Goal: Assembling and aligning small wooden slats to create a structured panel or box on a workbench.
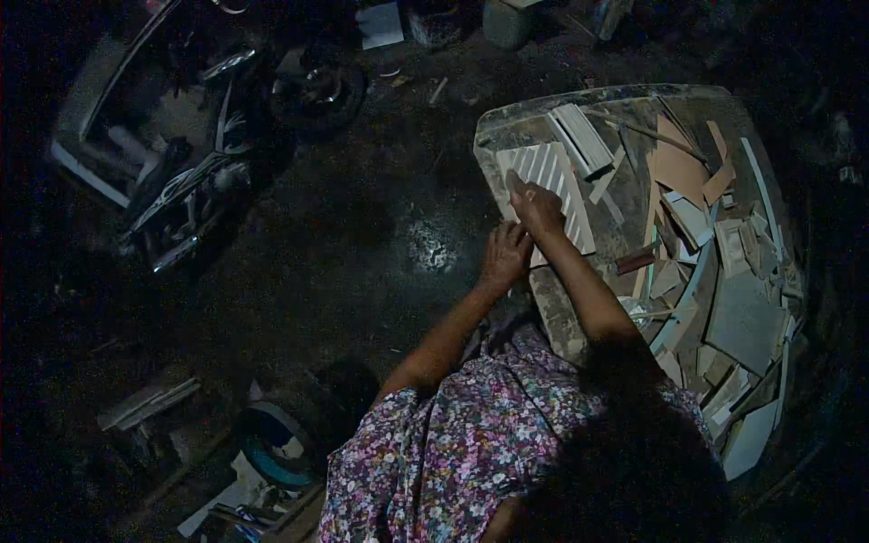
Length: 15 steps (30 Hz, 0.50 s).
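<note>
A pale panel with slanted light and dark stripes (575, 213) lies at the left edge of a worn table. My right hand (540, 210) is closed in a fist on top of it. A small greyish tip pokes out beyond the fist; I cannot make out what it belongs to. Just nearer to me, my left hand (504, 255) grips the panel's left edge with bent fingers, close below the right wrist. Beside the panel's far right corner rests a stack of pale strips (581, 140).
Offcuts of board and thin strips cover the right of the table (516, 122), among them an orange-brown sheet (681, 172) and a grey board (744, 317). A motorcycle (195, 172) stands at the far left. Near left are a teal-rimmed round thing (272, 448) and scraps. Buckets (507, 25) stand at the back.
</note>
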### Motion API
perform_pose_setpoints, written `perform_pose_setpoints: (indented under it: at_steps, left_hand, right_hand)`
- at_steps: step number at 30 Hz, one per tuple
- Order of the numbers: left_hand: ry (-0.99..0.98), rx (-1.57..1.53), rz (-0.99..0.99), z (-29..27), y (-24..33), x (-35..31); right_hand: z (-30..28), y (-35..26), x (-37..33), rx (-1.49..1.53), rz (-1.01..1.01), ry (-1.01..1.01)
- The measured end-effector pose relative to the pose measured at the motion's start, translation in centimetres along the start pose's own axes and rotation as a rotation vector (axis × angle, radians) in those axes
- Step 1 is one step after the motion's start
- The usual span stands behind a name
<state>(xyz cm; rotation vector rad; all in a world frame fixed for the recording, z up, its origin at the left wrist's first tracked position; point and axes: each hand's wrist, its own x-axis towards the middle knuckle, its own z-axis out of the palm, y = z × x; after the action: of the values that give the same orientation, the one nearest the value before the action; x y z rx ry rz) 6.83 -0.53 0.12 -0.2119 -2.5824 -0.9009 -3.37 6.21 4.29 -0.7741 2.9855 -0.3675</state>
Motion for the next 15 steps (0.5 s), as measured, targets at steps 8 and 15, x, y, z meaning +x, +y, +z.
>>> perform_pose_setpoints:
  at_steps: [8, 15]
  left_hand:
    - [-0.136, 0.181, 0.072, -0.3, -1.5, 0.9]
    - [-0.219, 0.083, 0.026, 0.4, -2.7, 1.3]
  right_hand:
    - [0.1, 0.0, 0.2, -0.02, -0.007, -0.049]
    - [1.9, 1.1, 1.7, 0.016, -0.098, 0.108]
